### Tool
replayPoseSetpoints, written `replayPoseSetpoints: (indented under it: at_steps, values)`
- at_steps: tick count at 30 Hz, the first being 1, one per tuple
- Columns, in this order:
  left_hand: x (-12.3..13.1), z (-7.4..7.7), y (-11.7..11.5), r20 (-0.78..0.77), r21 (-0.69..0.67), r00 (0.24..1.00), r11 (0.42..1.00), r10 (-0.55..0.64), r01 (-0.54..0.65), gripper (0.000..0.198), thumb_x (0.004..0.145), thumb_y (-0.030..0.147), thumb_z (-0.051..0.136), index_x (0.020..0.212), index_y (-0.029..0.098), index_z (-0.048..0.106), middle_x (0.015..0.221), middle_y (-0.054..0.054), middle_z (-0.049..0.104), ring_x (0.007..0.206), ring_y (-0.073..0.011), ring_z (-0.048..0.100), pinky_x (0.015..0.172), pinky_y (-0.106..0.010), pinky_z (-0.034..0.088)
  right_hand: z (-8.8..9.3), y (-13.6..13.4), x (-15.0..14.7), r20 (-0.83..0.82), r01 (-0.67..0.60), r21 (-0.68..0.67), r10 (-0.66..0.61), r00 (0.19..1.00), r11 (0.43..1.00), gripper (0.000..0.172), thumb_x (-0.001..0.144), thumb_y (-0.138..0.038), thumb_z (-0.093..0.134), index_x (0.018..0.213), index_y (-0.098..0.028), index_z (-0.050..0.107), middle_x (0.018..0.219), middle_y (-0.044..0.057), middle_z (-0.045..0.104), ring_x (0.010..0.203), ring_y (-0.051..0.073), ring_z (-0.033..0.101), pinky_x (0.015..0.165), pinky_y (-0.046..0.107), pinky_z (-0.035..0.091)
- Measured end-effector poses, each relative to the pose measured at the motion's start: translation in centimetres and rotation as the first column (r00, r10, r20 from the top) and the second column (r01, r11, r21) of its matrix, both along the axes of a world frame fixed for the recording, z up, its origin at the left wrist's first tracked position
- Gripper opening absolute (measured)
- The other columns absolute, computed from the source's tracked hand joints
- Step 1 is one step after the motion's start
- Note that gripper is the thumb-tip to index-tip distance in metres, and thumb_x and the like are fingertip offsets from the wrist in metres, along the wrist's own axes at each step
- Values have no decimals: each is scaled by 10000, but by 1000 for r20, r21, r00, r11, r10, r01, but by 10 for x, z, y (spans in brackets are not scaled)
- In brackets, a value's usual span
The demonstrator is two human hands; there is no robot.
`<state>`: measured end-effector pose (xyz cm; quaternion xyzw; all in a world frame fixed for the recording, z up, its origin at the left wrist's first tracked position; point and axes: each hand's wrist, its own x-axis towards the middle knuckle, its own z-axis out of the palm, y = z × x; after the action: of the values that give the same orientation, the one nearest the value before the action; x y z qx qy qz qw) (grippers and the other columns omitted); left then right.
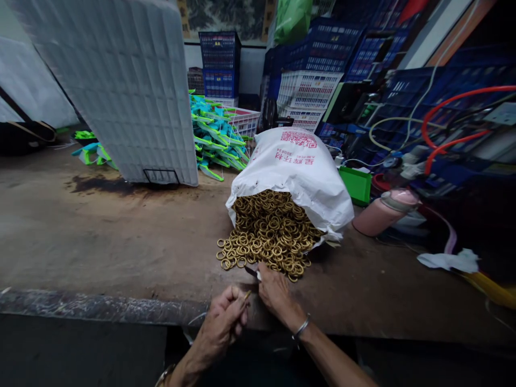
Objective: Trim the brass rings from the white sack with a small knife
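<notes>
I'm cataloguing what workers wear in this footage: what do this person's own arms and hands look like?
The left grip and right grip are bare five-fingered hands, without gloves, and no sleeves show. The right wrist wears a slim silver-coloured bangle. A gold-toned band circles the left wrist, its type unclear.

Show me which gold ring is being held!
The ring pinched in the left hand; the other visible rings lie heaped at the white sack's mouth.
</notes>
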<state>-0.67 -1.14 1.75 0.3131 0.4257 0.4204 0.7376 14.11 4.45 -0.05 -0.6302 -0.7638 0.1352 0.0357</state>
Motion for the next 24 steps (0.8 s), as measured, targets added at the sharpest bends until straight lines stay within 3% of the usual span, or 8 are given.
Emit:
replayPoseSetpoints:
  at_steps: [5, 11, 14, 16, 20, 24]
  values:
    - [-8, -2, 2, 169, -92, 980, 992, 102, -88, 279, 758, 416, 561, 709, 154, 480, 696, 6, 548, 427, -26, 377, 353, -144, 226, -5, 12, -16, -40, 20, 77, -17, 999, 997, 292, 726, -67, 419, 990, -182, 469, 786, 45, 636, 711, 160, 582, 584, 251, 265]
    - [-14, -7, 8, 240, -127, 959, 984, 154, -126, 173, 751, 326, 587, 802, 172, 530, 716, -3, 564, 477, -58, 436, 381, -165, 286, -4, 20, -32, 39, 0, 89, -4, 999, 996, 286, 746, -122, 444, 1024, -193, 446, 805, 54, 636, 732, 187, 592, 592, 262, 290]
    - [-16, -11, 11, 326, -197, 933, 976, 156, -94, 233, 719, 292, 625, 911, 191, 540, 708, 1, 565, 525, -80, 487, 406, -170, 321, -2, 21, -33, 24, 21, 79, -23, 999, 997, 268, 756, -128, 422, 1013, -193, 457, 778, 48, 634, 721, 188, 590, 589, 264, 293]
    - [-17, -14, 13, 353, -244, 918, 965, 182, -98, 219, 701, 295, 648, 853, 166, 556, 704, -6, 564, 548, -85, 507, 412, -165, 331, -2, 20, -32, 0, 36, 75, -36, 999, 997, 239, 760, -126, 409, 979, -195, 473, 772, 42, 630, 712, 180, 585, 591, 263, 293]
    - [-15, -14, 18, 325, -263, 916, 953, 237, -154, 229, 650, 293, 700, 693, 140, 535, 683, -6, 559, 561, -81, 515, 398, -146, 324, -6, 17, -27, -73, 32, 107, -24, 997, 994, 189, 755, -133, 420, 921, -191, 489, 858, 47, 612, 755, 162, 564, 619, 251, 297]
    - [-10, -12, 21, 171, -120, 962, 974, 212, -193, 264, 644, 339, 692, 657, 160, 499, 616, 20, 534, 515, -76, 479, 396, -151, 332, -10, 17, -17, -242, 63, 66, -45, 969, 996, 113, 744, -156, 436, 831, -185, 502, 772, 21, 579, 688, 137, 519, 603, 233, 297]
